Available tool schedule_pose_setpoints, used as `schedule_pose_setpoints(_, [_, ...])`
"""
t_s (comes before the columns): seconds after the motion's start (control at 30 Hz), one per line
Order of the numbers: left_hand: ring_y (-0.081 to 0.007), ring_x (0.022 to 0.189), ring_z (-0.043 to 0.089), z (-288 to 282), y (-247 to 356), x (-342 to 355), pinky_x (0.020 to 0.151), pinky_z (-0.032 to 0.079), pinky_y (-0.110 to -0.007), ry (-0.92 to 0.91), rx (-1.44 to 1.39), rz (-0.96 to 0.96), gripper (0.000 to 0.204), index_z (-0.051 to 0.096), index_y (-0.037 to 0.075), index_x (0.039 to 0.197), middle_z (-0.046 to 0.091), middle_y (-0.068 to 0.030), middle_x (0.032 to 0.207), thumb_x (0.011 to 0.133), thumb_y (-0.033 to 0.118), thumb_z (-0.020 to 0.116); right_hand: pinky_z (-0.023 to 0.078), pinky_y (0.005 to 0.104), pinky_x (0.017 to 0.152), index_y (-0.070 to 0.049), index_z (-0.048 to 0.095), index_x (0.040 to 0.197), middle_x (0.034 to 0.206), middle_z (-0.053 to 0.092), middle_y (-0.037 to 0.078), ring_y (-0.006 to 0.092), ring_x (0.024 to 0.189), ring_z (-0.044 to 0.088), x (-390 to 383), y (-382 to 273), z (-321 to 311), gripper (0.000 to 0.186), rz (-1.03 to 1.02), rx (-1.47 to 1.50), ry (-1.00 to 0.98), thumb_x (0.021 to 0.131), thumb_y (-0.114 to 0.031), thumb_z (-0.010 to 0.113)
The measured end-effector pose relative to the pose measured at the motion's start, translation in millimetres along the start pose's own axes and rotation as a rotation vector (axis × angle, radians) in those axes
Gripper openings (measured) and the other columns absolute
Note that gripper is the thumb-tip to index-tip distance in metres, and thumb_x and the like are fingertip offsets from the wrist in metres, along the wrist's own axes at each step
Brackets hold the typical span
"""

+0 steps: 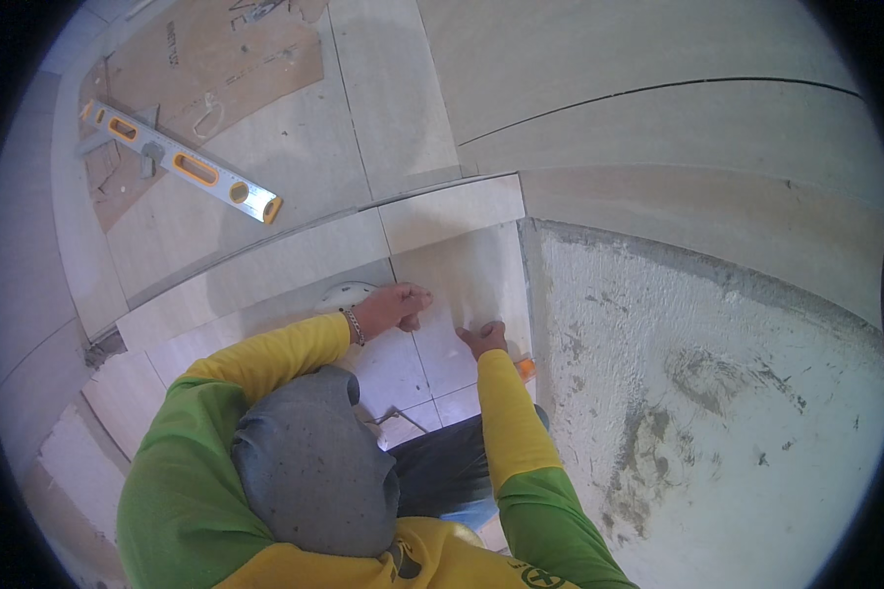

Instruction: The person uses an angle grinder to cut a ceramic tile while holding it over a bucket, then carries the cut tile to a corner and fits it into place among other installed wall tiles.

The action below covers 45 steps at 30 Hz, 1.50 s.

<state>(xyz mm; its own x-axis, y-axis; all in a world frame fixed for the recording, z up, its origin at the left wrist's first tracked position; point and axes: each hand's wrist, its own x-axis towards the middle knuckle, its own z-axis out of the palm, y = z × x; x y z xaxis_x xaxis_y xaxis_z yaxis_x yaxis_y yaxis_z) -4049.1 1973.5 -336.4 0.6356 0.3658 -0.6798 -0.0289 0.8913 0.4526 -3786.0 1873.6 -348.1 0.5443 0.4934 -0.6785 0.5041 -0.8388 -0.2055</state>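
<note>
Fingers curled narrow — left hand [393, 308] and right hand [485, 340], contents I can't tell. Beside them, pale tile [467, 267] — long axis seemingly pointing toward the step [452, 210].

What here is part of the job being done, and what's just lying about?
Seemingly part of the job:
left hand
right hand
pale tiles beneath them
Whether either hand holds something small, I can't tell.

Seemingly just lying about, away from the hands:
spirit level
brown cardboard
</note>
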Motion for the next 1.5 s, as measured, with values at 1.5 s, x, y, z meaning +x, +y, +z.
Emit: schedule_pose_setpoints(1.5, [-0.0200,0.114,0.060,-7.8,-23.0,3.1,0.094,0.052,-0.033,-0.107,0.294,0.266,0.057,0.046,-0.002,0.140,0.055,-0.0141,0.134,0.091,0.012,0.070,0.052,0.0367,0.079,-0.002,0.051,0.113,0.093,0.065,0.013,0.0257,0.084,0.062,2.0,3.3,-16.9,0.072,0.143,0.134,-0.255,0.071,-0.049,0.085])
